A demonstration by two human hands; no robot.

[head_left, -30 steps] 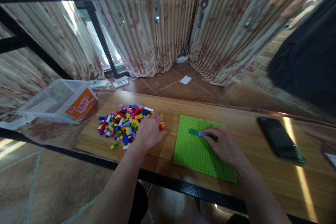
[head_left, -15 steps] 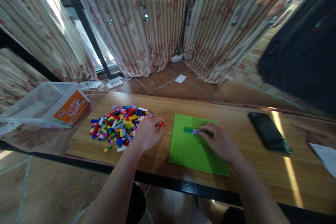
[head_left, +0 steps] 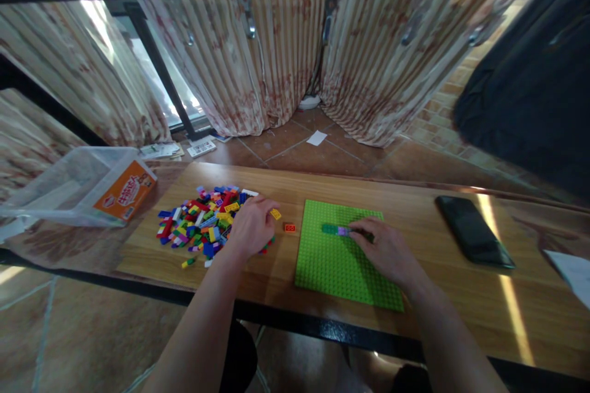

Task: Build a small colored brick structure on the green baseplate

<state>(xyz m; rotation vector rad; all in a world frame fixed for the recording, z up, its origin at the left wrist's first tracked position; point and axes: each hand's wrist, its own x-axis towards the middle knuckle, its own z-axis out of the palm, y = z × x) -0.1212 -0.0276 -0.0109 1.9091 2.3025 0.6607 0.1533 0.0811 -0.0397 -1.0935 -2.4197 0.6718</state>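
A lime green studded baseplate [head_left: 341, 270] lies on the wooden table. On it, a translucent teal brick [head_left: 329, 229] sits end to end with a small purple brick [head_left: 342, 231]. My right hand [head_left: 382, 249] is closed, its thumb and fingertips pinching at the purple brick's right end; the palm side is in shadow. At the right edge of a mixed brick pile [head_left: 203, 221], my left hand [head_left: 251, 227] has its fingers curled, with a yellow brick [head_left: 275, 214] at the fingertips. Between that hand and the baseplate, a red brick [head_left: 289, 228] lies studs up.
A clear plastic bin [head_left: 83, 196] with an orange label stands at the table's far left. One green and yellow piece [head_left: 188, 263] lies apart in front of the pile. A black phone [head_left: 472, 230] and white paper [head_left: 571, 273] are on the right.
My left hand has let go of the red brick, which now lies on the table, and has shifted left; a yellow brick shows at its fingertips. My right hand has stayed almost still.
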